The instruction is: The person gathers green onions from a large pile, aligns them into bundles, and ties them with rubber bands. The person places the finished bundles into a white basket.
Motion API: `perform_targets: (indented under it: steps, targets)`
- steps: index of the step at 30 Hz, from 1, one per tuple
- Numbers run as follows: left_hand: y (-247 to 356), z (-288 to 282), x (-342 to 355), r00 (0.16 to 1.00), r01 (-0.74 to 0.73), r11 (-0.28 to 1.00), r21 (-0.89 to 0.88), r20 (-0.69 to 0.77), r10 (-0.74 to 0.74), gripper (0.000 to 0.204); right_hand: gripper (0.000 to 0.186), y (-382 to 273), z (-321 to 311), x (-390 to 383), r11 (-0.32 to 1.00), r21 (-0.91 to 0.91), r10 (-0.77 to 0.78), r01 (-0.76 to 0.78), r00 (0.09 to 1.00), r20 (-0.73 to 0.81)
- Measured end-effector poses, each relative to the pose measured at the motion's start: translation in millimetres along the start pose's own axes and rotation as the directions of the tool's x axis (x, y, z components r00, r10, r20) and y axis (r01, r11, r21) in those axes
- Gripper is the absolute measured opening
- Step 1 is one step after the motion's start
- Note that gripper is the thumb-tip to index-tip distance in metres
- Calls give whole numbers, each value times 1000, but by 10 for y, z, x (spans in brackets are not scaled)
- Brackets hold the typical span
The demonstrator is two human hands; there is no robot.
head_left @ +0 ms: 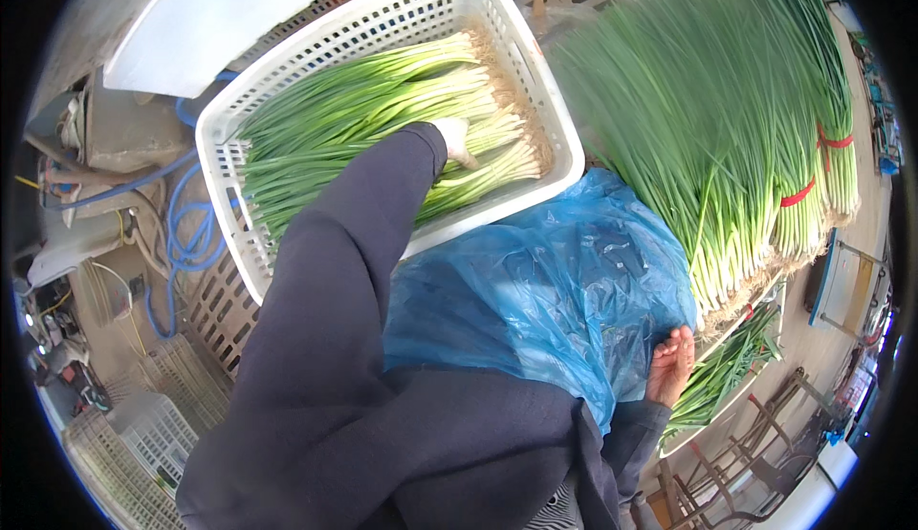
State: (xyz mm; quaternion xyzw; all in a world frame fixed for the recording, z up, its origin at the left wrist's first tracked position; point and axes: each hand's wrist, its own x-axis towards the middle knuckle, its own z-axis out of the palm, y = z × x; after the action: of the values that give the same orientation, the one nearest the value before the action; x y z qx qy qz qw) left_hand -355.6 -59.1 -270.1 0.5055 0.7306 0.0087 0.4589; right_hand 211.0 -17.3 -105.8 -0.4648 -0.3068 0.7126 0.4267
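A white plastic crate (564, 143) with slotted walls stands at the upper left and holds rows of chives (335, 114), with pale stems and brown roots toward its right end. My left arm reaches into it. My left hand (455, 138) is closed around chives near their stems; the thumb side shows, the other fingers are hidden among them. At the right, my right hand (672, 367) is held up, palm partly showing, fingers loosely bent with nothing in them. It is beside a blue plastic sheet (516, 286) over my lap and below the roots of a large chive pile (698, 119).
Red bands (798, 194) tie bunches at the pile's right side. Under the pile, a pale crate (688, 442) holds more greens. Blue hose (196, 229) and stacked crates (158, 434) lie at the left. A brown metal-framed chair (736, 473) stands at the lower right.
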Motion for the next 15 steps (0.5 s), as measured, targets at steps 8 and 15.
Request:
perform_targets:
  steps: [8, 15]
  targets:
    - [-8, -51, 11, 999, 9, 998, 55, -43, -6, 92, 40, -11, 3, 17, 1000, 0, 7, -7, 997, 76]
    - [72, -880, -835, 983, -180, 899, -398, -93, 156, 74, 65, -232, 737, 101, 976, -214, 117, -41, 927, 356]
